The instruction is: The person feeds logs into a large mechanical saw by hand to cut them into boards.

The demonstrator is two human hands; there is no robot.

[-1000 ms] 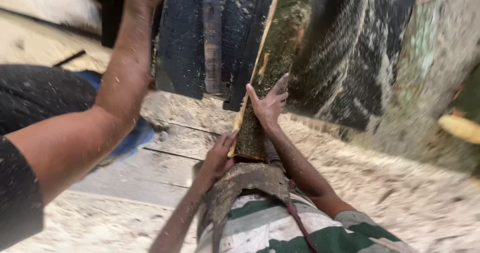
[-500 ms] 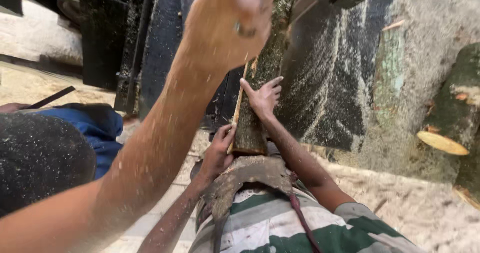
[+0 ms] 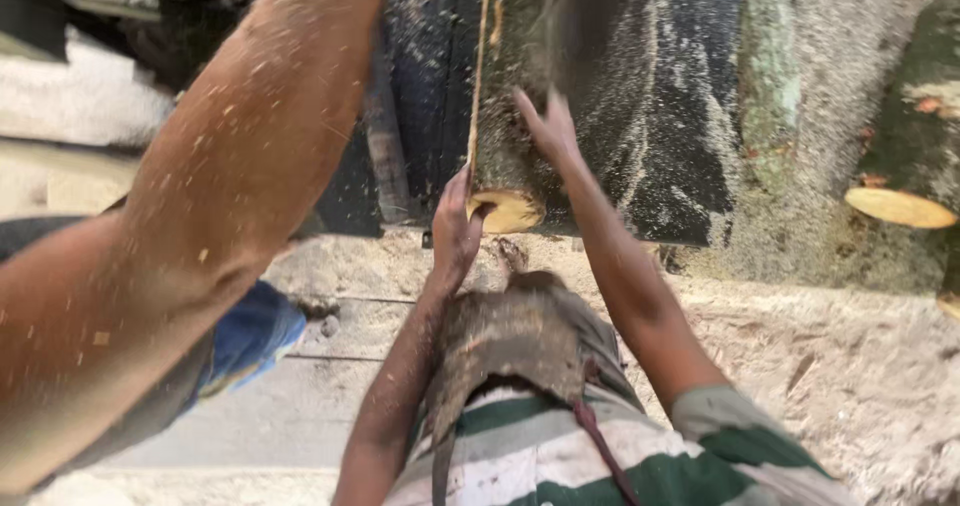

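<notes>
Sawdust-coated floor (image 3: 860, 386); co-worker's fingers (image 3: 455, 221) clamp the rough log (image 3: 505, 136); my own fingers unseen.

I found no package, label, sign or screen anywhere in the view I monitored, whether on the dark machine surfaces, the sawdust-strewn floor or the logs lying at the right edge.

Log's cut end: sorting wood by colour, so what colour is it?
Pale yellow on the log's cut end, ringed by dark greenish bark; the head view shows it.
</notes>
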